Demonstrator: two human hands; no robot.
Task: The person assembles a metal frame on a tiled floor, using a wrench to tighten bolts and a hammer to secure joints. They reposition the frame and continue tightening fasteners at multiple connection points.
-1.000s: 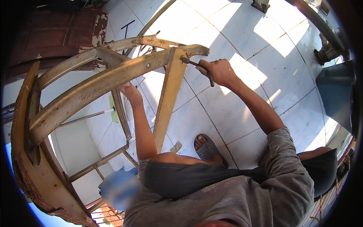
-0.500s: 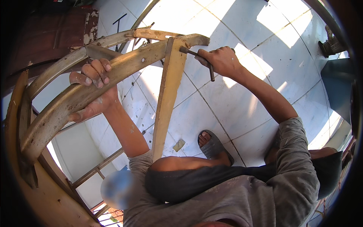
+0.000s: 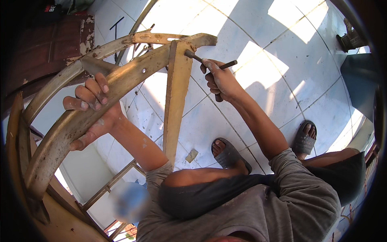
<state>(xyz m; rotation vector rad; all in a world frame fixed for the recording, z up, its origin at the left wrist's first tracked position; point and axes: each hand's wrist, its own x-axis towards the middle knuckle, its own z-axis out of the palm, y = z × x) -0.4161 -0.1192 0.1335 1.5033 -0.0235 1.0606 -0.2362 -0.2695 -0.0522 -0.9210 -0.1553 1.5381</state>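
Observation:
My right hand (image 3: 222,82) is closed round the crossbar of a dark T-handle wrench (image 3: 195,56). The wrench's tip meets the frame at the joint of its curved rail and leg. One end of the crossbar juts out past my thumb, the other below my fingers. My left hand (image 3: 96,99) wraps round the curved, worn golden-brown rail (image 3: 133,72), fingers over the top and thumb beneath. A flat, tapering leg (image 3: 176,92) runs from that joint down toward my knee. Whether a bolt sits under the wrench tip is hidden.
Another T-handle tool (image 3: 116,36) lies on the white tiled floor (image 3: 258,105) beyond the frame. Nearer me are a small flat block (image 3: 191,156) and my sandalled feet. A reddish-brown panel with peeling paint (image 3: 56,40) lies at the far left.
My right hand has turned the wrench's crossbar, and its upper end now points up to the right. My right forearm has swung leftward. The left hand keeps its hold.

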